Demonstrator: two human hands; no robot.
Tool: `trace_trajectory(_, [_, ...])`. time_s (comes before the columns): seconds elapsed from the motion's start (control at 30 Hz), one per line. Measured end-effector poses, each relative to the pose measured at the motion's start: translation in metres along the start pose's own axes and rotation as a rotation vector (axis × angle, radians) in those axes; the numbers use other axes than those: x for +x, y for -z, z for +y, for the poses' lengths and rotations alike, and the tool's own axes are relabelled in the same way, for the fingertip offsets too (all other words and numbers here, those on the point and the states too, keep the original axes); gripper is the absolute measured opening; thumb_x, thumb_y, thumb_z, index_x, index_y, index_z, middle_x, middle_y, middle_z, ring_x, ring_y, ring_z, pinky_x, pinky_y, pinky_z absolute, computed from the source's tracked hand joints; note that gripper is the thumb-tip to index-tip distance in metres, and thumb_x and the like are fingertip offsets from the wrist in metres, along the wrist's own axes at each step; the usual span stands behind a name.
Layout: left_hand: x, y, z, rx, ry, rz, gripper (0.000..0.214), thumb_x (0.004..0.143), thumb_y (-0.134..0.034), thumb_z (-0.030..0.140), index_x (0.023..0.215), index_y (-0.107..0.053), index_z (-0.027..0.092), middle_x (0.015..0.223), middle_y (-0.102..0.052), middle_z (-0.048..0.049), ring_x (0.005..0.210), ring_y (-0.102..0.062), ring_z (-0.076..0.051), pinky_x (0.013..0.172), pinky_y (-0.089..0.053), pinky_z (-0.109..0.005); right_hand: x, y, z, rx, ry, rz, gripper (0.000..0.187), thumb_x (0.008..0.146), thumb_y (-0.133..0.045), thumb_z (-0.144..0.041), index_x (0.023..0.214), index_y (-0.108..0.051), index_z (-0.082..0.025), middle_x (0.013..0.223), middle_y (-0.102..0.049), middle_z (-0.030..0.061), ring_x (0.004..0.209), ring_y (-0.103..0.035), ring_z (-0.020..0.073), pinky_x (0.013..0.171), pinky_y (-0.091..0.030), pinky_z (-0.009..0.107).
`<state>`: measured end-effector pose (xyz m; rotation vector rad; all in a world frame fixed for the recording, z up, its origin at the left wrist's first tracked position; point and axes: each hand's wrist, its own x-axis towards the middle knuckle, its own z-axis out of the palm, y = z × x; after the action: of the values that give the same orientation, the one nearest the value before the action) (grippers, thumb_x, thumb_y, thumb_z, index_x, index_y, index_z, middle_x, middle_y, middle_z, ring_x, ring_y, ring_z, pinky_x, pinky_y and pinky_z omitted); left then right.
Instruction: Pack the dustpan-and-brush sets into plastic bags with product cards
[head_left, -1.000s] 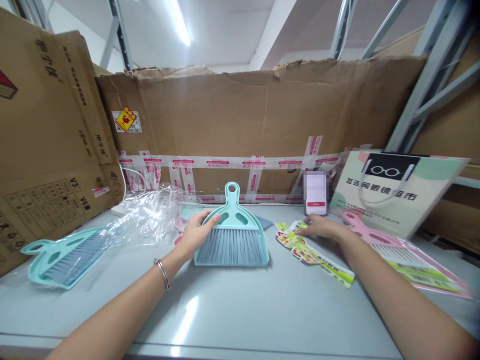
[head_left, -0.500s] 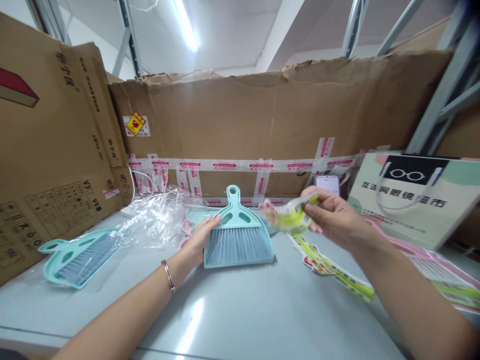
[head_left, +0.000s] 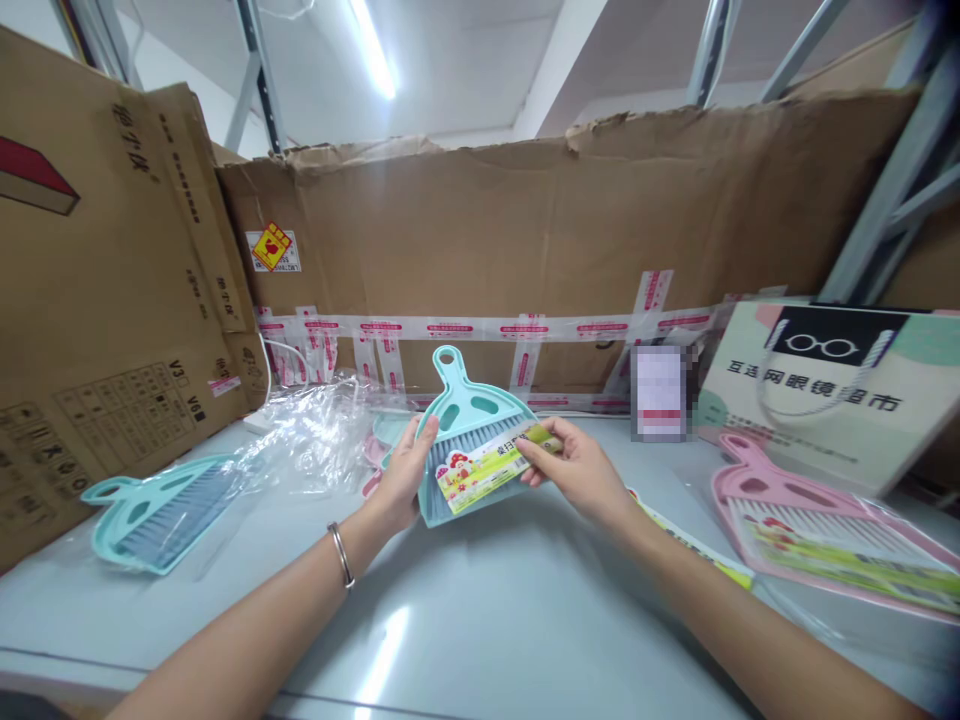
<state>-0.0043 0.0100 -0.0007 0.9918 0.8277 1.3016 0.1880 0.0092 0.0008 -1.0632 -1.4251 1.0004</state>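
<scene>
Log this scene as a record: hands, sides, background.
Left hand: grips a turquoise plastic dustpan by its left edge
Right hand: holds a green and white printed strip in front of the grey brush bristles
Left side: second turquoise dustpan; crumpled clear plastic
Right side: pink plastic dustpan; pale paper bag
Background: wide brown cardboard box

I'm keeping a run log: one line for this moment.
left hand: grips teal dustpan set | right hand: holds printed card over bristles | at right: pink dustpan set

Brush bristles (head_left: pixel 480 438) — partly hidden behind printed label (head_left: pixel 486 471)
</scene>
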Motion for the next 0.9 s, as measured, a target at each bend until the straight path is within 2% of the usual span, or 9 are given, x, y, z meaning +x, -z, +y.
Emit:
trace_trajectory(0.3, [-0.005, -0.001, -0.001, 0.216, -0.168, -0.086, 0.063, 0.062, -0.075, 0.024, 0.117, -0.044, 0.025, 0.103, -0.060, -0.0036, 0.094, -0.060, -0.022, 0.082, -0.050, -0.036, -0.004, -0.004, -0.001, 0.019, 0.059, 0.065, 0.035, 0.069, -0.064, -0.048, 0.077, -0.044, -0.020, 0.058, -0.056, -0.0046, 0.044, -0.052, 0.0102, 0.047, -0.044, 0.025])
trace_trajectory(0.37, [-0.004, -0.001, 0.000, 0.192, -0.191, -0.052, 0.064, 0.062, -0.075, 0.024, 0.118, -0.043, 0.025, 0.104, -0.060, -0.0041, 0.095, -0.060, -0.022, 0.083, -0.049, -0.036, -0.007, -0.004, -0.003, 0.061, 0.159, 0.199, 0.036, 0.067, -0.067, -0.045, 0.078, -0.042, -0.021, 0.062, -0.052, -0.0066, 0.045, -0.048, 0.0082, 0.045, -0.041, 0.022])
trace_trajectory(0.43, [-0.005, -0.001, 0.002, 0.133, -0.219, -0.022, 0.067, 0.063, -0.074, 0.024, 0.120, -0.040, 0.025, 0.105, -0.059, -0.0049, 0.095, -0.059, -0.022, 0.082, -0.050, -0.037, -0.009, -0.004, -0.004, 0.147, 0.291, 0.439, 0.041, 0.063, -0.073, -0.039, 0.079, -0.039, -0.023, 0.068, -0.048, -0.0079, 0.051, -0.047, 0.0069, 0.048, -0.040, 0.020])
trace_trajectory(0.5, [-0.006, -0.004, 0.003, 0.063, -0.254, -0.012, 0.070, 0.065, -0.073, 0.024, 0.124, -0.036, 0.026, 0.105, -0.060, -0.0059, 0.094, -0.060, -0.023, 0.081, -0.050, -0.038, -0.011, -0.007, -0.004, 0.273, 0.291, 0.569, 0.046, 0.057, -0.077, -0.035, 0.084, -0.041, -0.024, 0.073, -0.049, -0.0075, 0.062, -0.050, 0.0074, 0.057, -0.043, 0.020])
trace_trajectory(0.53, [-0.008, -0.006, 0.003, 0.035, -0.272, -0.010, 0.070, 0.066, -0.072, 0.024, 0.125, -0.034, 0.026, 0.105, -0.060, -0.0061, 0.094, -0.060, -0.023, 0.081, -0.050, -0.038, -0.012, -0.010, -0.003, 0.348, 0.215, 0.517, 0.047, 0.057, -0.078, -0.034, 0.087, -0.043, -0.024, 0.078, -0.052, -0.0062, 0.067, -0.053, 0.0087, 0.061, -0.044, 0.021])
trace_trajectory(0.63, [-0.013, -0.013, -0.001, -0.006, -0.284, -0.018, 0.069, 0.067, -0.072, 0.025, 0.125, -0.036, 0.026, 0.105, -0.061, -0.0056, 0.092, -0.061, -0.022, 0.081, -0.050, -0.038, -0.017, -0.021, -0.004, 0.555, -0.082, 0.103, 0.042, 0.061, -0.074, -0.038, 0.095, -0.053, -0.023, 0.093, -0.064, 0.0002, 0.082, -0.059, 0.0157, 0.069, -0.048, 0.027])
trace_trajectory(0.7, [-0.015, -0.018, -0.006, -0.004, -0.260, -0.031, 0.067, 0.065, -0.073, 0.026, 0.123, -0.039, 0.025, 0.104, -0.061, -0.0054, 0.092, -0.061, -0.022, 0.082, -0.050, -0.037, -0.020, -0.027, -0.005, 0.664, -0.187, -0.041, 0.038, 0.064, -0.073, -0.036, 0.097, -0.058, -0.023, 0.095, -0.067, 0.0014, 0.086, -0.061, 0.0186, 0.072, -0.050, 0.030])
trace_trajectory(0.8, [-0.013, -0.018, -0.007, 0.095, -0.271, -0.033, 0.060, 0.066, -0.072, 0.030, 0.119, -0.044, 0.024, 0.105, -0.060, -0.0054, 0.094, -0.059, -0.021, 0.082, -0.049, -0.035, -0.022, -0.030, -0.005, 0.771, -0.251, 0.002, 0.036, 0.064, -0.074, -0.027, 0.097, -0.061, -0.024, 0.091, -0.070, 0.0000, 0.083, -0.064, 0.0185, 0.071, -0.052, 0.031])
trace_trajectory(0.9, [-0.002, -0.001, 0.008, 0.395, -0.360, -0.021, 0.040, 0.079, -0.056, 0.042, 0.114, -0.050, 0.023, 0.105, -0.060, -0.0063, 0.095, -0.057, -0.021, 0.079, -0.048, -0.034, -0.020, -0.026, -0.004, 0.798, -0.281, 0.064, 0.033, 0.065, -0.074, -0.022, 0.096, -0.062, -0.022, 0.087, -0.071, 0.0009, 0.079, -0.066, 0.0188, 0.068, -0.054, 0.030])
